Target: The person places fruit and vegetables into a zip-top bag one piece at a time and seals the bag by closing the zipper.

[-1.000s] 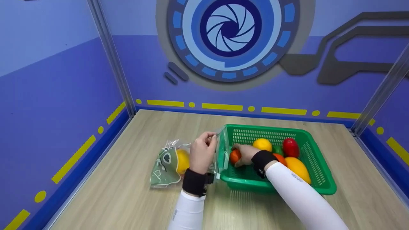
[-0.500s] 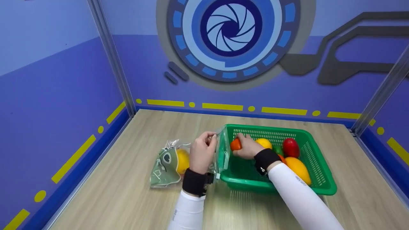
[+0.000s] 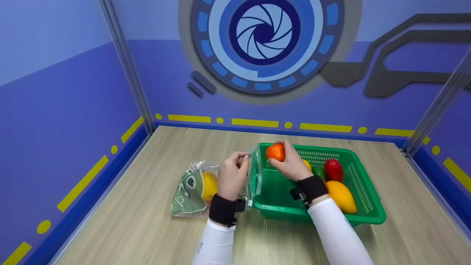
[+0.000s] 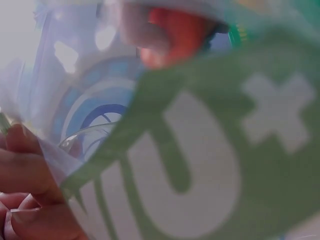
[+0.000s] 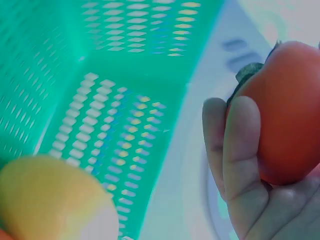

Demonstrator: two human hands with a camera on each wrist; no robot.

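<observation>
My left hand (image 3: 232, 177) pinches the open edge of a clear plastic bag (image 3: 189, 195), which has a green printed face and lies on the table. A yellow fruit (image 3: 209, 186) shows inside the bag. In the left wrist view the bag's green print (image 4: 215, 150) covers much of the picture. My right hand (image 3: 290, 163) grips an orange-red persimmon (image 3: 275, 152), raised over the left back part of the green basket (image 3: 279, 209), close to the bag's mouth. Its green leafy cap (image 5: 248, 72) shows in the right wrist view.
Inside the basket are a large yellow mango-like fruit (image 3: 341, 197), a red fruit (image 3: 333, 170), a green one (image 3: 318, 172) and a partly hidden yellow one (image 3: 307, 165). The basket's left rim stands right beside the bag. Blue-purple panels wall in the wooden table (image 3: 140, 221).
My right hand has lifted the persimmon up from the basket's left part toward its back rim. My left hand has kept its pinch on the bag, almost still.
</observation>
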